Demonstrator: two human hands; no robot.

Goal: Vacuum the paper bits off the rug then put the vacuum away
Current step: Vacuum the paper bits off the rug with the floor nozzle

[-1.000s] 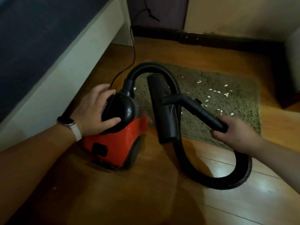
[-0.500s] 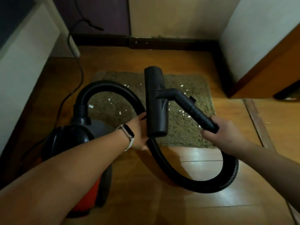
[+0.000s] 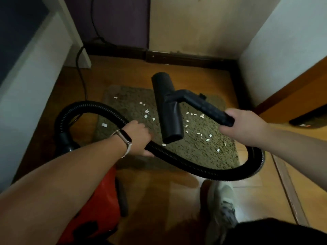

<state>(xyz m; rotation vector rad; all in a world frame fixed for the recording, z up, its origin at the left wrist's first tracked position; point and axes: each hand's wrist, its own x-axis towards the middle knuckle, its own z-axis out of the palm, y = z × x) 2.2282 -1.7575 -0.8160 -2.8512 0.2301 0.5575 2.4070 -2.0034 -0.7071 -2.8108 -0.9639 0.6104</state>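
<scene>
White paper bits [image 3: 146, 111] lie scattered over the shaggy olive rug [image 3: 203, 152], spread from nine o'clock round to five o'clock of the black floor head [image 3: 168, 110]. The head hangs above the pile, turned lengthways and not yet flat on it. The right hand [image 3: 246, 128] is wrapped round the end of the wand [image 3: 203, 105]. The left hand [image 3: 139, 137] curls round the ribbed hose [image 3: 194, 167] at eight o'clock of the head.

To do this well, I judge the head should be turned mouth-down, seated flat, then drawn in slow overlapping strokes (light scraps scatter if rushed), with the left hand lifting hose slack clear of the bits. The red canister [image 3: 102, 200] sits at seven o'clock of the rug, and its cord [image 3: 81, 76] trails off at eleven.
</scene>
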